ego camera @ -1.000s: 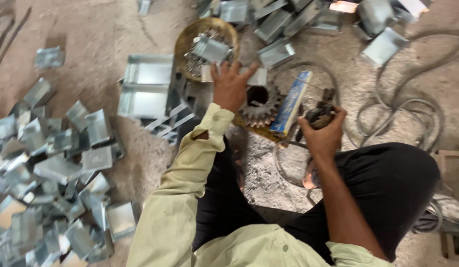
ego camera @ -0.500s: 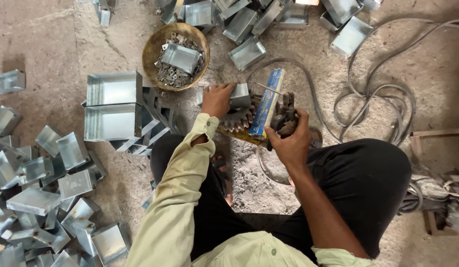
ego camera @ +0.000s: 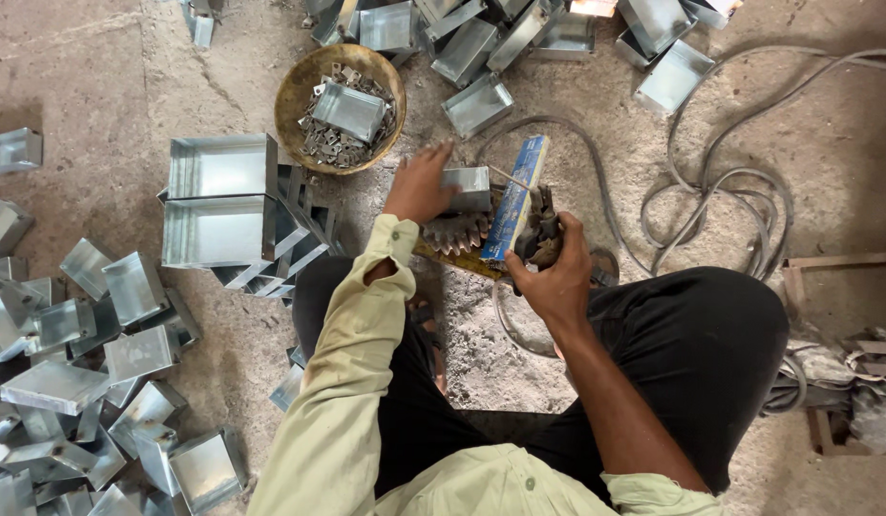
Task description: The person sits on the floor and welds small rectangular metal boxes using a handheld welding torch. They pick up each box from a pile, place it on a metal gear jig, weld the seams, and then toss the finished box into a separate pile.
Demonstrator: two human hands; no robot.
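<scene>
My left hand (ego camera: 419, 186) grips a small folded sheet-metal box (ego camera: 469, 188), which rests on a toothed gear wheel (ego camera: 454, 232) on the floor in front of me. A blue flat bar (ego camera: 516, 198) leans upright just right of the box. My right hand (ego camera: 555, 275) is closed around a dark, grimy metal tool (ego camera: 539, 232), right beside the blue bar. My legs in dark trousers are folded beneath both hands.
A round brass-coloured bowl (ego camera: 299, 91) of small metal bits and one tray sits beyond my left hand. Stacked larger trays (ego camera: 218, 201) stand to the left, with a pile of metal boxes (ego camera: 70, 382) further left. More boxes (ego camera: 481, 100) lie ahead, grey cables (ego camera: 710, 191) to the right.
My left hand has picked up a small metal box and set it on the gear beside the blue bar. The right hand and its tool stayed near the bar.
</scene>
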